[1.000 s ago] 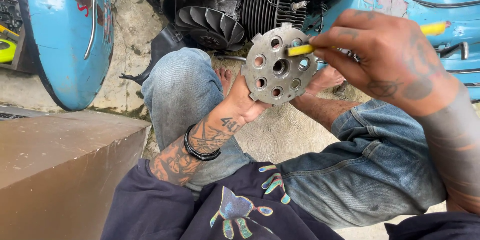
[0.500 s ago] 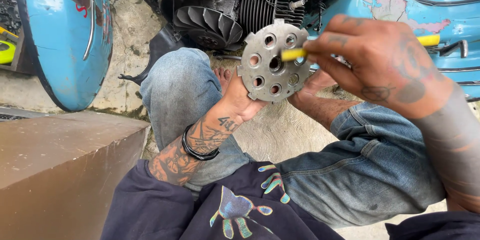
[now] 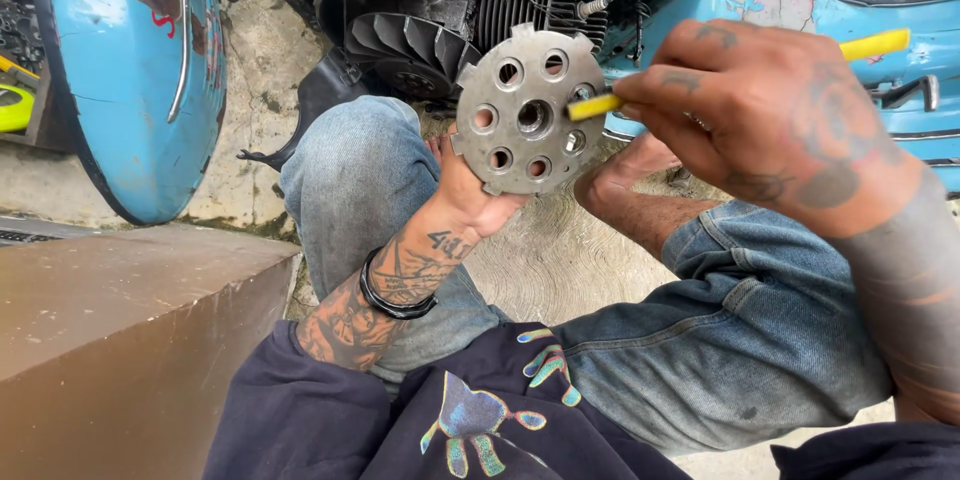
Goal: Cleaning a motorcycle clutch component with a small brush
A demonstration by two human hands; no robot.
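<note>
Scooter body: 1, blue, panels at left & top right; chipped paint.
Engine: 1, black, w/ finned fan cover & ribbed cylinder, btwn the blue panels, behind the disc.
Block: 1 brown slab, lower left, beside left knee.
Legs: 2, in blue jeans, knees bent, disc held above the gap btwn them.
Metal disc: 1, grey, round, notched rim, approx 7 round holes around 1 centre hole; held upright, face toward cam, in front of engine.
Left hand: closed on disc's lower edge from behind, fingers mostly hidden; 1 black wristband.
Right hand: fingers pinched tight round 1 yellow-handled tool.
Tool: 1, yellow; front end touching disc's right side nr a hole, rear end sticks out past the knuckles, upper right.
</note>
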